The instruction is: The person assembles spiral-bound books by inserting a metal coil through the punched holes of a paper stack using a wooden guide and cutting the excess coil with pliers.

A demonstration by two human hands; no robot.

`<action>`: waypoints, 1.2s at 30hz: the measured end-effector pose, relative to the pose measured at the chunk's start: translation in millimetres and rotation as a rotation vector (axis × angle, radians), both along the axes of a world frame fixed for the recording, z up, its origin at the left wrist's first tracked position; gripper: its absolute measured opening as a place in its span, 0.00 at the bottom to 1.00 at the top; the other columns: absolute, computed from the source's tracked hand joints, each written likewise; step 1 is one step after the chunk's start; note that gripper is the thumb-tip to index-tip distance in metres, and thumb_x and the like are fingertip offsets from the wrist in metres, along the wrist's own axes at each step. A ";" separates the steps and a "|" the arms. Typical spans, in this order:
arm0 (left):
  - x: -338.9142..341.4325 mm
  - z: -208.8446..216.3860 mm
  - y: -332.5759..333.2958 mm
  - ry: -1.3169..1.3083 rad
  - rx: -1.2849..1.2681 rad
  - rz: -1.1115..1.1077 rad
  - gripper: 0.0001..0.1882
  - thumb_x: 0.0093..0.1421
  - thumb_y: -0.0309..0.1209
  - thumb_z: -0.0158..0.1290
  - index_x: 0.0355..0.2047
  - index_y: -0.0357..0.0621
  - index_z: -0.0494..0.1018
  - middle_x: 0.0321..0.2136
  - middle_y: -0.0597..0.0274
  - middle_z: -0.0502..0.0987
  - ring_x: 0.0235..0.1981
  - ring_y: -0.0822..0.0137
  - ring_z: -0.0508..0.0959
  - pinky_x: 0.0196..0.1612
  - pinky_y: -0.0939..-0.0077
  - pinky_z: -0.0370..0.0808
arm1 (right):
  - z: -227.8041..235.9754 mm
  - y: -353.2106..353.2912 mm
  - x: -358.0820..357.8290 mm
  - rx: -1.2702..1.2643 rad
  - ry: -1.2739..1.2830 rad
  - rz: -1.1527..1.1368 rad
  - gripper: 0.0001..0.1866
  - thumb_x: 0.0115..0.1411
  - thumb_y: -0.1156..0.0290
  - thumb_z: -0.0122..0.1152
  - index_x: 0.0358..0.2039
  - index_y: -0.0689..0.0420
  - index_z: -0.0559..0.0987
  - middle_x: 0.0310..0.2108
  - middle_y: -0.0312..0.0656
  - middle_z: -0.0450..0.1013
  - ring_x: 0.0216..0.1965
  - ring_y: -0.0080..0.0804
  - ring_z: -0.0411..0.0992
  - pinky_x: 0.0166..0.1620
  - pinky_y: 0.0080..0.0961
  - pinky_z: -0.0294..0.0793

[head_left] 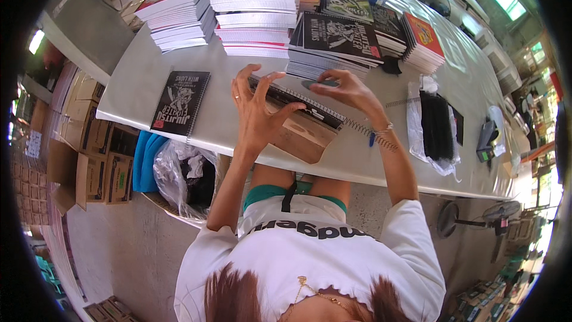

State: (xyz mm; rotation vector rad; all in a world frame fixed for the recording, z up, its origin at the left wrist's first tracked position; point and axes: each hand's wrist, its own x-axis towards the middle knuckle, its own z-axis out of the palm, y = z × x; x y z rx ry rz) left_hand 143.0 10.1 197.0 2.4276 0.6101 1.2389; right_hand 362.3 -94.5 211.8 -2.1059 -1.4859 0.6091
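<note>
Black-covered book with a wire coil along its edge: the book [326, 118] sat on the near side of the white table [131, 95], in front of the torso and between the hands, tilted against or over a brown block-like support [304, 138].
Long axis: its silver wire coil [319, 104] ran slantwise, from far left to near right, with a loose tail passing beyond the book's right end toward the right forearm; contact there could not be told.
Nearer hand: the left hand [253, 107], at the book's left end, thumb against the black cover.
Left fingers: widely arched, well parted from the thumb; whether they gripped the book could not be told.
Right hand: this hand [351, 89] was just beyond the coil's far side, nearly closed, pinching a small, flat, teal-grey piece [308, 83].
Tall stack of black-covered books: it [336, 36] stood beyond both hands.
Single black book: it [182, 100] lay flat, well left of the left hand.
</note>
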 end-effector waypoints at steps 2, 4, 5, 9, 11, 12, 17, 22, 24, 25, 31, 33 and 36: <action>-7.0 -4.1 -0.9 -0.023 -0.045 0.033 0.38 0.38 0.47 0.70 0.50 0.51 0.69 0.54 0.51 0.59 0.57 0.52 0.61 0.59 0.49 0.56 | 24.3 -7.0 -17.1 0.141 0.839 0.022 0.24 0.58 0.50 0.61 0.44 0.58 0.77 0.35 0.35 0.73 0.34 0.18 0.68 0.35 0.18 0.70; -8.3 -7.6 5.4 -0.109 -0.142 -0.037 0.38 0.39 0.40 0.71 0.50 0.49 0.68 0.54 0.48 0.57 0.56 0.49 0.61 0.56 0.55 0.63 | 30.2 -2.4 -25.8 0.055 0.616 0.138 0.24 0.58 0.50 0.61 0.44 0.57 0.77 0.35 0.35 0.73 0.33 0.18 0.68 0.35 0.17 0.69; -7.7 -11.3 7.0 -0.104 -0.142 -0.043 0.38 0.39 0.40 0.71 0.50 0.49 0.68 0.54 0.48 0.57 0.56 0.49 0.61 0.56 0.55 0.63 | 31.0 1.1 -27.8 -0.023 0.384 0.249 0.24 0.58 0.50 0.61 0.44 0.57 0.77 0.35 0.35 0.73 0.31 0.18 0.68 0.34 0.17 0.69; -4.0 -11.8 6.0 -0.189 -0.245 -0.125 0.37 0.41 0.35 0.71 0.51 0.43 0.67 0.49 0.52 0.64 0.52 0.54 0.65 0.55 0.63 0.65 | 21.9 10.9 -6.7 -0.273 -0.037 -0.076 0.30 0.53 0.41 0.63 0.44 0.54 0.79 0.37 0.39 0.76 0.34 0.23 0.69 0.35 0.22 0.70; -7.8 -13.9 7.8 -0.183 -0.278 -0.106 0.37 0.42 0.35 0.70 0.52 0.41 0.66 0.48 0.52 0.65 0.51 0.55 0.65 0.54 0.64 0.65 | 31.5 10.1 -15.7 -0.021 0.489 0.030 0.31 0.52 0.41 0.63 0.43 0.55 0.79 0.37 0.36 0.75 0.31 0.20 0.68 0.33 0.19 0.69; -8.5 -17.1 13.4 -0.177 -0.286 -0.130 0.38 0.42 0.35 0.70 0.52 0.42 0.65 0.48 0.52 0.65 0.52 0.54 0.65 0.55 0.63 0.65 | 36.4 6.3 -21.3 -0.016 0.586 0.113 0.31 0.51 0.40 0.63 0.42 0.55 0.79 0.36 0.34 0.74 0.31 0.19 0.67 0.32 0.18 0.69; -3.3 -19.9 15.9 -0.194 -0.333 -0.175 0.38 0.44 0.34 0.70 0.53 0.39 0.64 0.48 0.51 0.66 0.52 0.54 0.65 0.56 0.63 0.64 | 17.7 26.7 -5.4 -0.532 -0.335 -0.029 0.32 0.55 0.40 0.59 0.50 0.52 0.74 0.40 0.33 0.73 0.35 0.20 0.70 0.36 0.18 0.71; -3.3 -26.3 18.2 -0.347 -0.634 -0.334 0.42 0.46 0.30 0.69 0.58 0.40 0.58 0.49 0.53 0.66 0.51 0.61 0.67 0.56 0.67 0.64 | 39.8 20.4 -16.5 -0.054 0.932 0.218 0.27 0.59 0.45 0.57 0.50 0.52 0.73 0.37 0.37 0.72 0.28 0.21 0.69 0.30 0.20 0.73; -6.0 -27.6 17.8 -0.359 -0.693 -0.359 0.43 0.47 0.29 0.68 0.59 0.40 0.56 0.49 0.52 0.66 0.51 0.62 0.68 0.55 0.68 0.65 | 28.8 32.1 -18.3 -0.225 0.641 0.211 0.32 0.56 0.42 0.58 0.50 0.55 0.73 0.41 0.39 0.71 0.29 0.22 0.71 0.30 0.20 0.76; -4.6 -26.3 17.8 -0.375 -0.748 -0.397 0.44 0.47 0.28 0.68 0.60 0.40 0.54 0.50 0.52 0.66 0.50 0.64 0.68 0.55 0.69 0.66 | 21.3 36.0 -13.4 -0.382 0.338 0.192 0.36 0.54 0.38 0.58 0.51 0.57 0.72 0.45 0.41 0.70 0.30 0.23 0.73 0.31 0.21 0.78; -1.4 -27.8 20.3 -0.409 -0.682 -0.400 0.43 0.51 0.27 0.65 0.62 0.42 0.51 0.47 0.54 0.67 0.48 0.65 0.70 0.51 0.73 0.68 | -2.5 23.5 2.5 -0.527 0.591 0.096 0.36 0.55 0.37 0.55 0.56 0.49 0.69 0.46 0.41 0.68 0.30 0.24 0.73 0.33 0.18 0.76; -4.7 -29.2 21.2 -0.429 -0.729 -0.435 0.43 0.52 0.28 0.64 0.62 0.44 0.50 0.47 0.55 0.67 0.47 0.65 0.70 0.51 0.74 0.68 | 0.3 22.8 -3.0 -0.549 0.562 0.200 0.33 0.59 0.39 0.53 0.57 0.46 0.69 0.47 0.39 0.67 0.35 0.23 0.72 0.37 0.20 0.76; -1.9 -24.3 20.9 -0.457 -0.812 -0.511 0.41 0.54 0.28 0.62 0.63 0.45 0.51 0.45 0.58 0.67 0.45 0.68 0.70 0.50 0.76 0.68 | -6.7 28.9 8.4 -0.351 0.635 0.221 0.33 0.61 0.41 0.51 0.59 0.49 0.68 0.47 0.40 0.68 0.43 0.23 0.70 0.42 0.23 0.76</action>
